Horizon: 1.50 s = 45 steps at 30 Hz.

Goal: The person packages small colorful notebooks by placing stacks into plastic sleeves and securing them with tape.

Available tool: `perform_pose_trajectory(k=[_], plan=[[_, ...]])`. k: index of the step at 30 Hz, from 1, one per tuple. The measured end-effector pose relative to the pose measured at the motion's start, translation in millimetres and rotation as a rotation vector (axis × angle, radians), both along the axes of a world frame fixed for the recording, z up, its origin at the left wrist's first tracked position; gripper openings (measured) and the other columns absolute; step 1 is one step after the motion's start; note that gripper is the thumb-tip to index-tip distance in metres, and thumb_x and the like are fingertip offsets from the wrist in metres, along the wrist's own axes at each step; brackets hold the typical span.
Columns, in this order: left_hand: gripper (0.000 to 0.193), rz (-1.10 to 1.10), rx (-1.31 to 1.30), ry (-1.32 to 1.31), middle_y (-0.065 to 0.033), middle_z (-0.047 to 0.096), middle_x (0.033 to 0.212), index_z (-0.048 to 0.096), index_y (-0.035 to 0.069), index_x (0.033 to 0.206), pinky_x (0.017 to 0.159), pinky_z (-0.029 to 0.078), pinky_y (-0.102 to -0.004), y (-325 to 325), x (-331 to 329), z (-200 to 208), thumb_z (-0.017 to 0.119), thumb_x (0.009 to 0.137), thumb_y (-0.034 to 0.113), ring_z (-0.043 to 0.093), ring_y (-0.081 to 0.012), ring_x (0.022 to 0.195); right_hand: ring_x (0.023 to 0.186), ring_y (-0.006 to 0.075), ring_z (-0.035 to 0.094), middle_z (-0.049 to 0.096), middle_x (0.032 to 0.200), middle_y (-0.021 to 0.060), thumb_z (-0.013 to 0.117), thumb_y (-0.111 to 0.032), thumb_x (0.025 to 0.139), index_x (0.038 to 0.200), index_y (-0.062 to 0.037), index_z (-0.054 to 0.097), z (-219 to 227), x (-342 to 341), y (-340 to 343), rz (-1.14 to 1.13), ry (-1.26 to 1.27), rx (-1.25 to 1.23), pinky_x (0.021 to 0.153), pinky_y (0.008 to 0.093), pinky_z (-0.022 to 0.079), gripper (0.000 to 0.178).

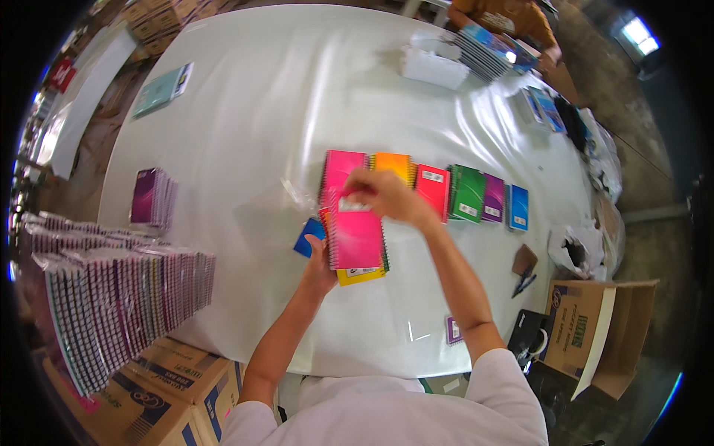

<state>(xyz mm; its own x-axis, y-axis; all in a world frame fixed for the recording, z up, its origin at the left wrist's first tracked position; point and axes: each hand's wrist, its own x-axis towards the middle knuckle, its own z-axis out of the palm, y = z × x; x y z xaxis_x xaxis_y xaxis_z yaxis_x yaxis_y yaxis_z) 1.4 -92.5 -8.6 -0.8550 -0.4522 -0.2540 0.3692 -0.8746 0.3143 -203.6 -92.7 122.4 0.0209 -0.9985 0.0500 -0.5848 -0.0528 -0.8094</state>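
My left hand (321, 269) is closed round the left edge of a small stack of spiral notebooks. A pink notebook (357, 241) lies on top, and a yellow notebook (362, 276) sticks out below it. At the stack's left side shows a blue notebook (306, 238). Over the far end of the held stack, my right hand (383, 195) has its fingers curled together beside another pink notebook (346, 165); what they pinch is hidden. Rightward runs a row of notebook piles: orange (394, 165), red (433, 187), green (467, 193), purple (493, 197) and blue (518, 207).
Tall stacks of wrapped notebooks (134, 290) stand at the left, near cardboard boxes (186, 379). A purple notebook pile (151, 197) sits beyond them. An open carton (587, 327) is at the right. Across the white table (238, 149), another person (513, 18) handles books.
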Motion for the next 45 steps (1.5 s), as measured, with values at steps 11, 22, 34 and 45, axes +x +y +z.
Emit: perform_pose_trajectory(k=[11,22,34,45], plan=[[0.057,-0.127,-0.085,-0.138,-0.0092,0.058,0.120,0.045,0.004,0.130,0.091,0.050,-0.0347,36.3,-58.1,1.4,0.070,0.081,0.018,0.058,-0.0191,0.109,0.093,0.0350,0.059,0.059,0.105,0.0189,0.077,-0.028,0.075,0.098,0.0007,0.058,-126.3,-180.0,157.7,-1.325,0.801,0.296,0.076,0.0406,0.049,0.041],[0.063,-0.144,0.027,0.033,-0.0113,0.057,0.125,0.045,0.002,0.131,0.097,0.048,-0.0412,57.9,-85.4,-14.9,0.074,0.079,0.023,0.056,-0.0247,0.114,0.073,0.0134,0.054,0.057,0.080,0.0061,0.072,-0.022,0.084,0.090,-0.0025,0.061,-74.1,-44.4,157.1,-0.862,-0.110,-0.047,0.065,0.0280,0.044,0.023],[0.054,-0.038,-0.052,-0.190,-0.0101,0.059,0.118,0.049,0.003,0.126,0.093,0.049,-0.0369,43.7,-58.6,-23.1,0.072,0.080,0.016,0.059,-0.0225,0.108,0.079,0.0341,0.062,0.061,0.094,0.0164,0.080,-0.027,0.072,0.090,-0.0010,0.061,-124.2,-92.2,118.0,-1.191,0.460,0.211,0.071,0.0445,0.050,0.037],[0.082,-0.042,0.030,0.170,-0.0119,0.055,0.129,0.041,0.003,0.136,0.103,0.042,-0.0448,40.5,-48.7,-14.7,0.075,0.076,0.046,0.053,-0.0276,0.119,0.064,0.0174,0.057,0.058,0.072,0.0090,0.074,-0.012,0.080,0.078,-0.0001,0.057,-36.6,7.8,135.5,-0.737,-0.209,-0.002,0.060,0.0306,0.047,0.021]])
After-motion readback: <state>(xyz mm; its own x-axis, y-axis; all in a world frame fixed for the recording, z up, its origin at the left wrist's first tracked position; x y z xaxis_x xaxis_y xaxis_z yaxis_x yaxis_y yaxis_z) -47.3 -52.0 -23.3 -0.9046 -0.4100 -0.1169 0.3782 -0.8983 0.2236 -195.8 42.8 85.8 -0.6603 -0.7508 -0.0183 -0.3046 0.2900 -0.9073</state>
